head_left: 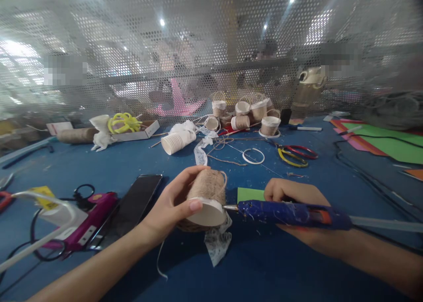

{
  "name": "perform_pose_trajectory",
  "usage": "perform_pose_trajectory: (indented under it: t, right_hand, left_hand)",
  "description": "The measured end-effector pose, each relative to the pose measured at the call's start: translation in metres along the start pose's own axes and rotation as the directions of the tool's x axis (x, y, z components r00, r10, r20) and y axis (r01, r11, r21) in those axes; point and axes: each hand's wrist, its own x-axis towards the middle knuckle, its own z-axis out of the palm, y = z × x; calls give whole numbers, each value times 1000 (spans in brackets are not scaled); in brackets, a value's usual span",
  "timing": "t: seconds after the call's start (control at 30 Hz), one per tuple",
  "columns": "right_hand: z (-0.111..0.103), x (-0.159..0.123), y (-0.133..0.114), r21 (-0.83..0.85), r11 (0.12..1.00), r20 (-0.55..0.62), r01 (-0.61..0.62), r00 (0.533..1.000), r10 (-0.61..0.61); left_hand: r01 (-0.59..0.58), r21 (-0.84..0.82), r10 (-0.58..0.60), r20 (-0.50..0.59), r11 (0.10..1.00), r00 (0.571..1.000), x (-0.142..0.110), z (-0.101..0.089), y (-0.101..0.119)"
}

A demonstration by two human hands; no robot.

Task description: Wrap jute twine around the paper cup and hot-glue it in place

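A perforated grey screen (132,42) stands behind the blue table (264,271).

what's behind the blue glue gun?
The bare right hand and flat green paper, both partly visible. The blue glue gun and hand cover the rest of the paper.

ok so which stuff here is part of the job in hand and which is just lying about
In use:
brown twine-wrapped paper cup, in the left hand
blue glue gun, in the right hand, metal tip at the cup's rim
white lace strip, below the cup

Apparently just lying about:
flat black phone
bright green paper sheet
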Motion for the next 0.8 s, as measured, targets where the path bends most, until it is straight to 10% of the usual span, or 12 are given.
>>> perform_pose_trajectory:
  t: [0.8]
  right_hand:
    - [0, 3, -3, -33, 998, 9, 45, 999, -44]
  left_hand:
    - [-24, 42, 23, 29, 999, 999, 3, -5, -1]
